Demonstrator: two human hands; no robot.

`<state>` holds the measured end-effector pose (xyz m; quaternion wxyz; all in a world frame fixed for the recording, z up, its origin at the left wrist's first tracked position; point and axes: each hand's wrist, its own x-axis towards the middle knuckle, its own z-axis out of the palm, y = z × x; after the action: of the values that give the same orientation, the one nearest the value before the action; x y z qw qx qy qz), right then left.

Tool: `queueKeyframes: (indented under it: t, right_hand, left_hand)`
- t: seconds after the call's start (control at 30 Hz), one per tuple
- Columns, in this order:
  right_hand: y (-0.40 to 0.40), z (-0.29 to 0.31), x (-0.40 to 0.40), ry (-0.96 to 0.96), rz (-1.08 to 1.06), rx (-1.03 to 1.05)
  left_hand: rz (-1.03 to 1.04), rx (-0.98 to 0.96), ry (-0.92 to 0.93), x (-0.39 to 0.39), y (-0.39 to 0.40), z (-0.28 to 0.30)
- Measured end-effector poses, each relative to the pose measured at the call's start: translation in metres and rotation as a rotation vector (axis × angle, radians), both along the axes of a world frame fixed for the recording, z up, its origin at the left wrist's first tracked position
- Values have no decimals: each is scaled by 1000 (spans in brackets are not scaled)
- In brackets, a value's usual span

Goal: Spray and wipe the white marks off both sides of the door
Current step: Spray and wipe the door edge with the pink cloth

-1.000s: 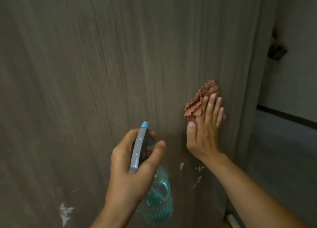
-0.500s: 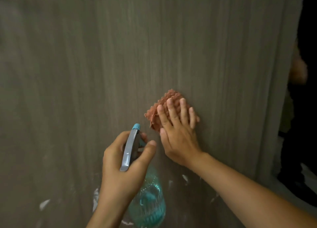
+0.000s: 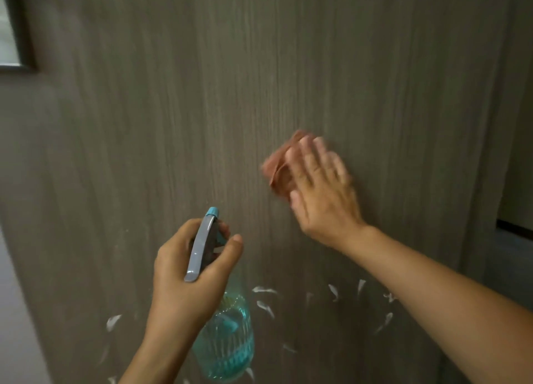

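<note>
A grey wood-grain door [image 3: 202, 95] fills the view. My right hand [image 3: 323, 193], blurred with motion, presses a reddish-brown cloth [image 3: 278, 167] flat against the door at mid height with straight fingers. My left hand [image 3: 187, 271] grips a clear teal spray bottle [image 3: 227, 340] by its grey trigger head, a little away from the door and below left of the cloth. Several white marks [image 3: 264, 290] streak the lower part of the door, below both hands.
A dark-framed window panel [image 3: 17, 37] sits in the door's upper left. The door's right edge [image 3: 490, 181] borders an opening with a dark floor strip [image 3: 513, 227]. A pale wall [image 3: 14, 326] runs down the lower left.
My right hand and the cloth have slid along the door and are now blurred. The view has shifted, so more white marks show below. My left hand keeps its grip on the bottle.
</note>
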<state>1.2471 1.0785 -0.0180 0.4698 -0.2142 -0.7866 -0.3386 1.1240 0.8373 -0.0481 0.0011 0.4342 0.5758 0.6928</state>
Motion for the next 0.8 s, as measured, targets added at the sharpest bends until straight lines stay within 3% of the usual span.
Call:
queueKeyframes:
  t: [0.1,0.17,0.3,0.4,0.53,0.63,0.8]
  right_hand:
    - [-9,15,-13,242,-41,-165]
    - [-28,-4,-38,286,-17,-206]
    - [-49,-55,-58,-81,33,-23]
    - [-37,-19,-43,-204,32,87]
    - [-47,52,-63,115,30,-62]
    - [-75,37,-102,233,21,-130]
    - [-89,-35,-107,-261,95,121]
  left_hand:
    - [19,-14,-1,-9,-5,-3]
    - [32,-10,1,-16,-8,-4]
    - [52,-32,-12,-31,-18,-12]
    - [53,-41,-17,-43,-29,-16]
    - [90,-13,-18,-59,-42,-17]
    - [124,11,-15,-73,-50,-18]
    - [152,-4,-44,-95,-63,-27]
